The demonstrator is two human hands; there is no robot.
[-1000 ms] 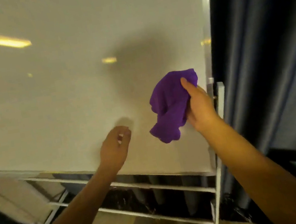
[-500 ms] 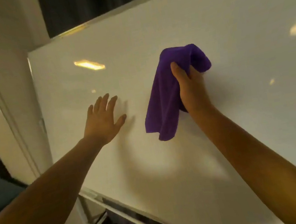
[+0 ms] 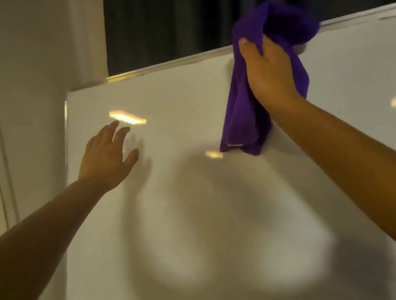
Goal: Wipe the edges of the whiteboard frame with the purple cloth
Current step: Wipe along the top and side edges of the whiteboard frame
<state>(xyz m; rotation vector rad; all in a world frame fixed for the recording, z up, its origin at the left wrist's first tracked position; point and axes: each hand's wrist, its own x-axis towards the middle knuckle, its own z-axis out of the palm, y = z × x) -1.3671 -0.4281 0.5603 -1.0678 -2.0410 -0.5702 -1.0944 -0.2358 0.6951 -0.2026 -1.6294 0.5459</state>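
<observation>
Hidden or unclear: right hand (image 3: 268, 74) fingers are buried in the purple cloth (image 3: 243, 116); only the thumb and back of the hand show. The cloth's bunched top covers the stretch of the whiteboard frame (image 3: 165, 66) right above that hand, so actual contact with the edge can't be confirmed, though cloth sits over it. Frame's right end runs out of view; the lower frame shows only as a blurred sliver far below the left forearm. Left hand (image 3: 108, 156) is motion-blurred at the fingertips; whether the palm touches the whiteboard (image 3: 204, 226) cannot be told.

Hands: right hand clenched round the cloth, thumb up, gripping it at the top frame edge; loose tail of cloth hangs down past the wrist, against the board face. Left hand released, fingers spread and straight, holding nothing, well to the left of the right hand and lower.

Around: dark curtain (image 3: 195, 7) behind and above the right hand, beyond the top edge. Pale wall (image 3: 29, 59) left of the left hand, beside the board's left edge. Ceiling light reflections (image 3: 127, 117) just above the left fingers, another right of the right forearm. Soft arm shadows on the board under both forearms.
</observation>
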